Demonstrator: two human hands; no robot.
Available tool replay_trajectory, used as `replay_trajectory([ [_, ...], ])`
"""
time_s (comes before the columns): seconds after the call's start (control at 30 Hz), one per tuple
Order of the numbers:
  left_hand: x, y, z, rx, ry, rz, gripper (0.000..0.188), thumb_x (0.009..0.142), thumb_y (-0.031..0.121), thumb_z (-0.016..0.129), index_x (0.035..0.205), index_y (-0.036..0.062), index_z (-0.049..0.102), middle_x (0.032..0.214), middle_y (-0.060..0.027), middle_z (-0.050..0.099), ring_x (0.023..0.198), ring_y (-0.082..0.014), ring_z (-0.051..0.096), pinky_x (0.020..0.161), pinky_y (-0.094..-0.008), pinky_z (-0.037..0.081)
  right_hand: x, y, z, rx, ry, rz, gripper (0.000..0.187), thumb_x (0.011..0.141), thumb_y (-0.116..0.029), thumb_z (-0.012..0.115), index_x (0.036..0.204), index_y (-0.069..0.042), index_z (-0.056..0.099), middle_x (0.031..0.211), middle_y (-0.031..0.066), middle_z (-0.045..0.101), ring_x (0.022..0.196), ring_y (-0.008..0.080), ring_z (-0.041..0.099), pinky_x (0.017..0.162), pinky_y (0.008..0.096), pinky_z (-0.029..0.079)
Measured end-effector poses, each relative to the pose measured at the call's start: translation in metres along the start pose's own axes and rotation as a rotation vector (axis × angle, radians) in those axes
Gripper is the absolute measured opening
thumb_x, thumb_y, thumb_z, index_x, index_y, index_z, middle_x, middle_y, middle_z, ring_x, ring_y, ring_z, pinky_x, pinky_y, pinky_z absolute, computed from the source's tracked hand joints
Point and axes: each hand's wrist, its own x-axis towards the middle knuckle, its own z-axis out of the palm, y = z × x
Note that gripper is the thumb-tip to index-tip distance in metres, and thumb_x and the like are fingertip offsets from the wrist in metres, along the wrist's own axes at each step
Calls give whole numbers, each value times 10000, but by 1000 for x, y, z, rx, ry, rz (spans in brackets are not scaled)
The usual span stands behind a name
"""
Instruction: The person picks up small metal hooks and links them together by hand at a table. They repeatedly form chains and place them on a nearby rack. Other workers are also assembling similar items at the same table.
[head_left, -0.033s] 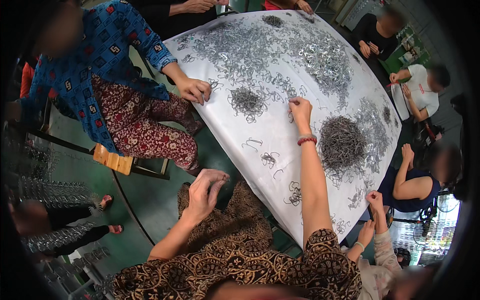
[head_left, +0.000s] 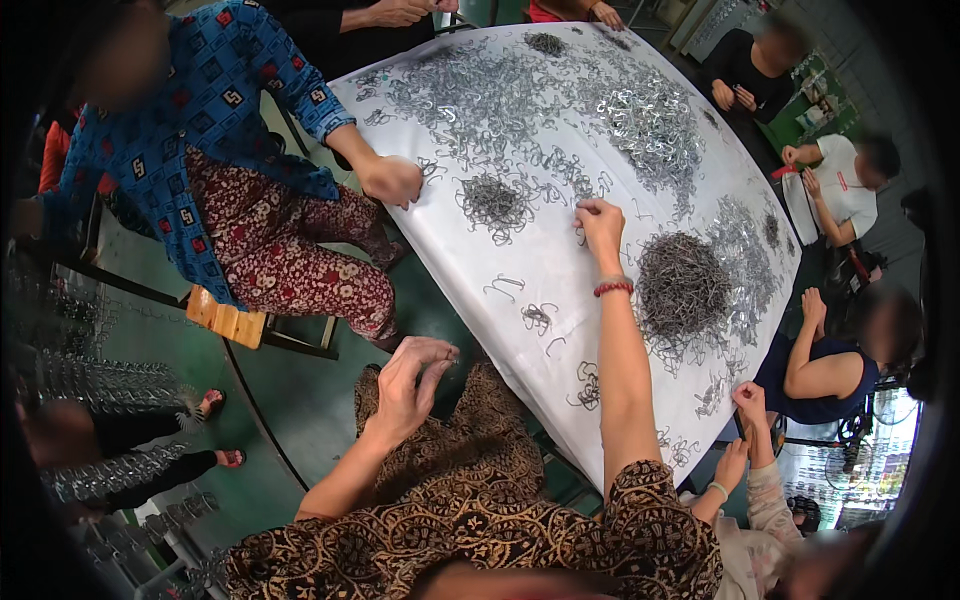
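My right hand [head_left: 602, 228] reaches over the white-covered table [head_left: 560, 290], a red bead bracelet on its wrist. Its fingertips are closed on what looks like a small bent-wire metal hook [head_left: 580, 238], mostly hidden by the fingers. Close by on the left lies a small dark pile of hooks [head_left: 494, 202]; a larger dark pile [head_left: 684, 285] stands to the right of my wrist. My left hand [head_left: 408, 385] is held off the table above my lap, thumb and fingers pinched together. A tiny bit of something shows at its fingertips, too small to name.
A broad spread of loose hooks [head_left: 470, 90] and a shiny heap [head_left: 655, 125] cover the far table. Small clusters [head_left: 537, 317] lie near the close edge. A co-worker's hand [head_left: 392, 181] rests at the left edge; several other people sit around. A wooden stool [head_left: 228, 322] stands left.
My right hand has shifted very slightly to the left; my left hand stays in place. The left co-worker's fingers have curled in at the table edge.
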Motion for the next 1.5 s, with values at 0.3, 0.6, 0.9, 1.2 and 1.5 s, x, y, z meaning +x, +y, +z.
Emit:
replay_trajectory([
  [0.3, 2, 1, -3, 28, -32, 76, 227, 772, -113, 678, 958, -14, 592, 943, -126, 666, 875, -292, 645, 750, -365, 526, -223, -87, 23, 671, -262, -64, 275, 811, 24, 717, 1071, 87, 654, 888, 145, 707, 696, 155, 624, 713, 276, 527],
  [0.6, 0, 5, 2, 48, -45, 71, 210, 782, -102, 677, 954, -19, 588, 924, -128, 656, 847, -304, 638, 730, -373, 519, -285, -112, 26, 925, -189, -78, 163, 842, 102, 683, 996, 55, 663, 898, 124, 693, 713, 127, 635, 654, 234, 538],
  [0.9, 2, -6, 9, 78, -117, 78, 202, 785, -91, 670, 953, -13, 588, 942, -134, 657, 856, -315, 633, 741, -385, 507, -281, -103, 30, 789, -143, -161, 118, 838, 128, 658, 908, 33, 660, 857, 75, 659, 687, 94, 612, 603, 211, 492],
  [1.2, 40, -49, 17, 44, -60, -184, 253, 910, -25, 539, 1147, -28, 626, 1088, -133, 663, 950, -226, 646, 802, -326, 508, -275, -98, 23, 871, -196, -186, 141, 788, 108, 705, 879, 1, 689, 877, 77, 689, 787, 126, 641, 683, 232, 517],
  [1.5, 181, -166, 100, 608, -501, 287, 90, 827, 94, 659, 901, 78, 708, 868, -88, 587, 895, -295, 576, 772, -391, 511, -274, -92, 17, 753, -249, -354, 148, 780, 80, 716, 879, -25, 685, 864, 75, 698, 774, 155, 647, 693, 268, 515],
])
